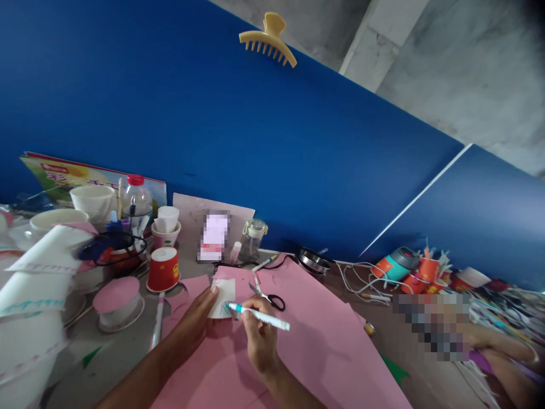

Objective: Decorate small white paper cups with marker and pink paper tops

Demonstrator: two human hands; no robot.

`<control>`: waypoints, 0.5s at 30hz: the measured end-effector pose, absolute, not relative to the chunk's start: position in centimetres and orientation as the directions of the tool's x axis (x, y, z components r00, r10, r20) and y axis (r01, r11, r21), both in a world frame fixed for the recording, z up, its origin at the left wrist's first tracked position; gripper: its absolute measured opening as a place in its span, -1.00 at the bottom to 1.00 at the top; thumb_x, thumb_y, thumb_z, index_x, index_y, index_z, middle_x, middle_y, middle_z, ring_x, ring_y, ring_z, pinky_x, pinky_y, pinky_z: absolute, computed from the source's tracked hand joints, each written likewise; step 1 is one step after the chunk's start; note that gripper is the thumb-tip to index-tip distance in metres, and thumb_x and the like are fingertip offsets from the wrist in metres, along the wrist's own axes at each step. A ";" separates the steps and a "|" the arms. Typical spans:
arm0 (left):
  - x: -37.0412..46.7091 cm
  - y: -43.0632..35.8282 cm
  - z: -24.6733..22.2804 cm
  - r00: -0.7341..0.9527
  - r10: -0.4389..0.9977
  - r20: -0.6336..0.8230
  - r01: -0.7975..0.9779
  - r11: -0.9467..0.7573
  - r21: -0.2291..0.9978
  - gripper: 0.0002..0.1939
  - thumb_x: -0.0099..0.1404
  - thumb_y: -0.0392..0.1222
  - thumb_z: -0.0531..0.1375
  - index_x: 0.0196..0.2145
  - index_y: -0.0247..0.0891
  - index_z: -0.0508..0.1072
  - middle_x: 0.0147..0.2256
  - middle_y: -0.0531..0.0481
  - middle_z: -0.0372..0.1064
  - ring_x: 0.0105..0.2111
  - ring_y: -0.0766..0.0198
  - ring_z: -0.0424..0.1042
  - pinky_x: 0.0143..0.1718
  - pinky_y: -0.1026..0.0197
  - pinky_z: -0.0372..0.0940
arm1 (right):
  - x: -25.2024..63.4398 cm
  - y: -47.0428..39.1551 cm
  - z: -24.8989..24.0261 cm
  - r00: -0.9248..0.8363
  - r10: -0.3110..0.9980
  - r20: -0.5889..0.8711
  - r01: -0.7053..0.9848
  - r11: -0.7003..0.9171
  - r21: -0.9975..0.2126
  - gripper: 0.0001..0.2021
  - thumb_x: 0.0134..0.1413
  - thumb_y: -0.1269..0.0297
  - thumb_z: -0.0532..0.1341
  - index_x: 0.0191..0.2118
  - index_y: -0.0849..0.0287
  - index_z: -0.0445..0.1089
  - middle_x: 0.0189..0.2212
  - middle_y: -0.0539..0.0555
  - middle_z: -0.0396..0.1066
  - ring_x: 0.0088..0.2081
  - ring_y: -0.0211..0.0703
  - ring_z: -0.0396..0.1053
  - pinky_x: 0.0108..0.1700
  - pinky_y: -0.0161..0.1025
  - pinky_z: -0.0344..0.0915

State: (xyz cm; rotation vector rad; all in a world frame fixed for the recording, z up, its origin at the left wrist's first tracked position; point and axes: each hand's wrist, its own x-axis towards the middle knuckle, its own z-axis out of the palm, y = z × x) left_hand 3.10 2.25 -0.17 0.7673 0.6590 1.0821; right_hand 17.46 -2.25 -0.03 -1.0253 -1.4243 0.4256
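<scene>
A small white paper with teal crosshatch marks near its lower right corner lies on a large pink sheet. My left hand presses on the left edge of the white paper, fingers flat against it. In my right hand is a white marker with a teal end, held between thumb and fingers, its tip at the marks. Black-handled scissors lie on the pink sheet just beyond my right hand.
An upturned red paper cup, a pink-topped container and stacked white cups stand at left. Behind are a phone and a glass jar. At right, cables and another person's arm.
</scene>
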 end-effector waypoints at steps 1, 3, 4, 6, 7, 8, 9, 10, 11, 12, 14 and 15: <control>3.1 2.3 -0.2 0.344 0.934 -0.092 -0.523 0.272 0.808 -0.67 0.27 0.08 0.22 -0.24 -0.26 0.51 -0.42 0.00 0.40 -0.41 0.21 0.34 -0.33 0.19 0.25 | 17.4 -2.3 0.0 0.160 0.780 0.605 0.330 0.535 -0.778 -0.85 0.24 0.25 0.09 -0.31 0.11 0.35 -0.44 0.00 0.31 -0.41 -0.17 0.29 -0.36 -0.24 0.26; 3.1 2.3 -0.2 0.359 0.929 -0.089 -0.532 0.282 0.799 -0.68 0.27 0.08 0.22 -0.24 -0.24 0.51 -0.41 0.00 0.41 -0.39 0.21 0.34 -0.32 0.19 0.25 | 17.4 -2.3 0.0 0.154 0.782 0.604 0.341 0.532 -0.775 -0.85 0.24 0.25 0.09 -0.32 0.11 0.35 -0.44 0.01 0.31 -0.40 -0.17 0.29 -0.35 -0.24 0.26; 3.1 2.3 -0.2 0.361 0.928 -0.091 -0.534 0.286 0.796 -0.69 0.27 0.08 0.22 -0.24 -0.23 0.52 -0.40 -0.01 0.42 -0.38 0.21 0.35 -0.32 0.20 0.26 | 17.4 -2.3 -0.1 0.152 0.784 0.602 0.344 0.529 -0.776 -0.85 0.24 0.25 0.09 -0.32 0.11 0.35 -0.44 0.00 0.31 -0.39 -0.17 0.30 -0.35 -0.24 0.26; 3.2 2.4 -0.2 0.365 0.925 -0.100 -0.536 0.297 0.790 -0.68 0.26 0.09 0.23 -0.23 -0.23 0.52 -0.36 -0.03 0.45 -0.36 0.19 0.37 -0.30 0.20 0.27 | 17.4 -2.4 -0.1 0.152 0.788 0.596 0.340 0.525 -0.780 -0.84 0.25 0.24 0.09 -0.33 0.11 0.35 -0.45 0.00 0.30 -0.39 -0.17 0.29 -0.36 -0.24 0.25; 3.2 2.4 -0.1 0.369 0.923 -0.104 -0.536 0.303 0.788 -0.66 0.26 0.09 0.22 -0.21 -0.24 0.52 -0.34 -0.05 0.47 -0.34 0.18 0.39 -0.27 0.19 0.28 | 17.5 -2.4 -0.1 0.156 0.790 0.592 0.334 0.522 -0.785 -0.83 0.25 0.23 0.09 -0.34 0.12 0.34 -0.45 0.00 0.30 -0.40 -0.17 0.29 -0.37 -0.24 0.25; 3.2 2.4 -0.1 0.372 0.922 -0.107 -0.538 0.308 0.785 -0.65 0.26 0.09 0.22 -0.19 -0.25 0.51 -0.31 -0.06 0.48 -0.32 0.17 0.40 -0.24 0.17 0.28 | 17.5 -2.4 -0.1 0.161 0.793 0.588 0.325 0.520 -0.790 -0.82 0.25 0.21 0.09 -0.35 0.12 0.34 -0.46 0.00 0.29 -0.40 -0.17 0.29 -0.38 -0.25 0.24; 3.2 2.4 -0.1 0.372 0.922 -0.110 -0.538 0.311 0.783 -0.64 0.26 0.09 0.22 -0.17 -0.26 0.51 -0.29 -0.07 0.49 -0.31 0.16 0.41 -0.22 0.16 0.29 | 17.5 -2.3 -0.1 0.167 0.796 0.582 0.313 0.516 -0.797 -0.80 0.25 0.20 0.08 -0.37 0.12 0.33 -0.47 0.00 0.28 -0.41 -0.17 0.28 -0.39 -0.25 0.24; 3.2 2.4 -0.1 0.369 0.923 -0.112 -0.539 0.311 0.783 -0.63 0.26 0.09 0.22 -0.17 -0.27 0.50 -0.29 -0.07 0.50 -0.31 0.15 0.42 -0.22 0.16 0.29 | 17.5 -2.3 0.0 0.173 0.799 0.575 0.299 0.514 -0.804 -0.79 0.25 0.19 0.08 -0.38 0.12 0.33 -0.48 -0.01 0.28 -0.42 -0.18 0.28 -0.40 -0.25 0.23; 3.2 2.4 -0.1 0.364 0.925 -0.112 -0.540 0.307 0.783 -0.63 0.27 0.09 0.22 -0.16 -0.27 0.50 -0.30 -0.07 0.50 -0.32 0.15 0.42 -0.23 0.16 0.30 | 17.5 -2.3 0.0 0.182 0.801 0.571 0.286 0.513 -0.810 -0.78 0.25 0.18 0.08 -0.38 0.12 0.33 -0.49 -0.01 0.28 -0.44 -0.18 0.27 -0.41 -0.25 0.23; 3.2 2.4 -0.1 0.359 0.927 -0.112 -0.541 0.304 0.784 -0.64 0.27 0.09 0.22 -0.16 -0.26 0.50 -0.31 -0.06 0.49 -0.33 0.16 0.42 -0.24 0.16 0.30 | 17.5 -2.3 0.1 0.191 0.800 0.568 0.275 0.512 -0.814 -0.78 0.26 0.17 0.08 -0.38 0.12 0.33 -0.49 -0.02 0.27 -0.45 -0.19 0.26 -0.42 -0.26 0.23; 3.2 2.4 -0.2 0.357 0.928 -0.111 -0.536 0.301 0.789 -0.65 0.26 0.10 0.22 -0.18 -0.25 0.50 -0.33 -0.06 0.48 -0.34 0.16 0.42 -0.26 0.17 0.30 | 17.5 -2.3 0.3 0.207 0.797 0.567 0.263 0.513 -0.817 -0.79 0.25 0.16 0.09 -0.36 0.12 0.34 -0.49 -0.02 0.28 -0.47 -0.20 0.25 -0.43 -0.27 0.22; 3.2 2.4 -0.2 0.355 0.928 -0.116 -0.531 0.302 0.791 -0.65 0.26 0.10 0.22 -0.20 -0.24 0.51 -0.34 -0.06 0.48 -0.35 0.16 0.42 -0.27 0.17 0.30 | 17.5 -2.3 0.3 0.217 0.795 0.567 0.262 0.512 -0.818 -0.79 0.25 0.16 0.10 -0.35 0.11 0.35 -0.50 -0.02 0.28 -0.47 -0.20 0.25 -0.44 -0.27 0.22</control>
